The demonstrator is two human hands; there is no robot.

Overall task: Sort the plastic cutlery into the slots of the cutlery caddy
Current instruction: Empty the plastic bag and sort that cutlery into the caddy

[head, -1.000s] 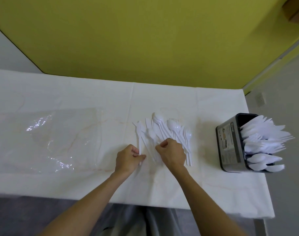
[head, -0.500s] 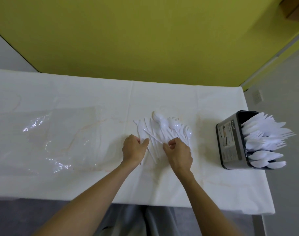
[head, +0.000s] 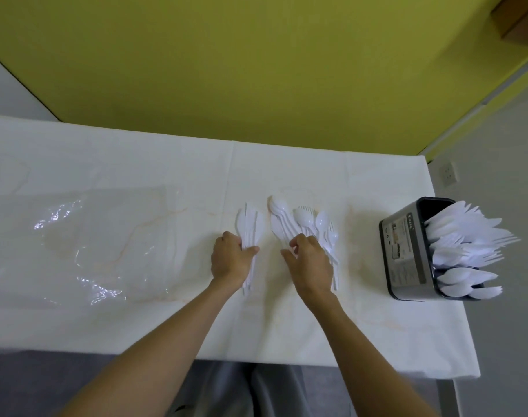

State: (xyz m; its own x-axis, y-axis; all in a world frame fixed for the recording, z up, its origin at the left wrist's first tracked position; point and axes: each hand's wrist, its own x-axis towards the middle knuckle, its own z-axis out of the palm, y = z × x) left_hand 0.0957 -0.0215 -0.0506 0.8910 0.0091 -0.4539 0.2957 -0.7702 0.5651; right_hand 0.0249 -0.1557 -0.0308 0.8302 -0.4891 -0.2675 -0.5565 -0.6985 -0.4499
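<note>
Mid-frame, a knife bundle (head: 248, 227) is gripped by the left hand (head: 230, 261). The cutlery pile (head: 305, 221) beside it is touched by the right hand (head: 311, 263), grip unclear. The caddy (head: 404, 251) is set well apart at the right edge of the bench (head: 287, 320).

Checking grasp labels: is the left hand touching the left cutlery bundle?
Touching. Head view: the left hand has its thumb across the bundle at the handles, with its fingers against the bundle's left edge.
</note>
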